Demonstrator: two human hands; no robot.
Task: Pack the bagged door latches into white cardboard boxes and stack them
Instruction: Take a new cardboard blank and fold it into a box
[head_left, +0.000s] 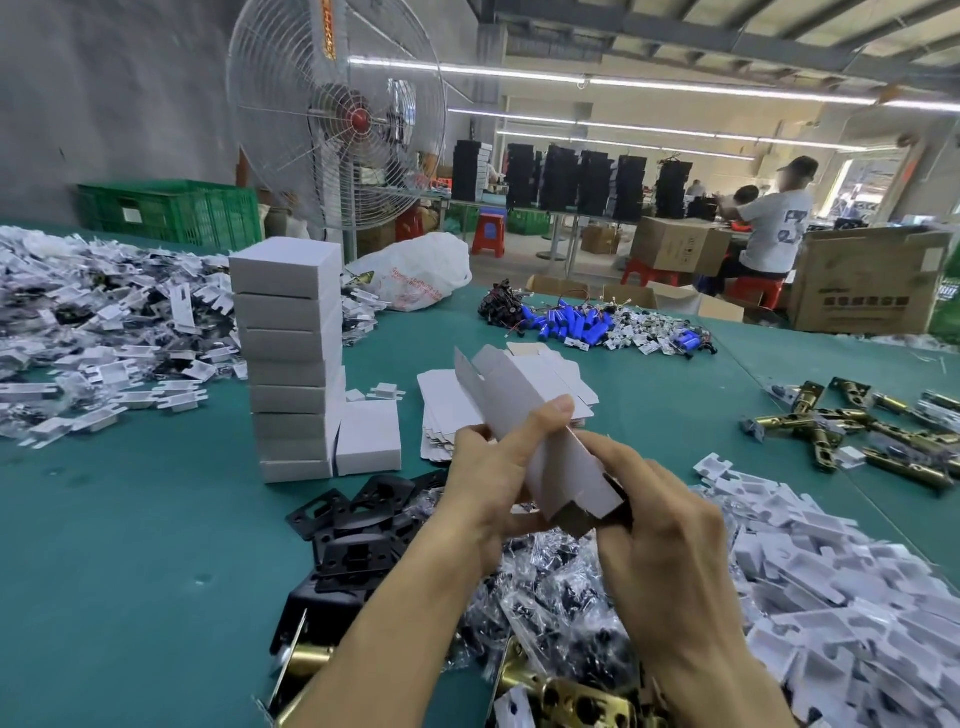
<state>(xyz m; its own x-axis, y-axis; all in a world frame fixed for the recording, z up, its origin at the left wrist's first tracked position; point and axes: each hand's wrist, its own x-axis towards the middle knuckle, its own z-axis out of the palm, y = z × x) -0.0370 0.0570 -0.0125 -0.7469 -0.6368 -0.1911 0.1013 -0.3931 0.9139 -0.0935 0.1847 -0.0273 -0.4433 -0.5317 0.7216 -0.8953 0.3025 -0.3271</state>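
A half-folded white cardboard box (524, 405) is gripped over the tabletop (130, 519), the left hand (488, 473) curled round its side, the right hand (670, 525) pinching its near end. A stack of closed boxes (291, 358) is seen beyond the left hand.

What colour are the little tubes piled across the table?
The little tubes are bright blue; the head view shows them best.

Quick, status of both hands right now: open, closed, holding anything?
Left hand: grips the half-folded white box, thumb on its side.
Right hand: grips the near end of the same box.
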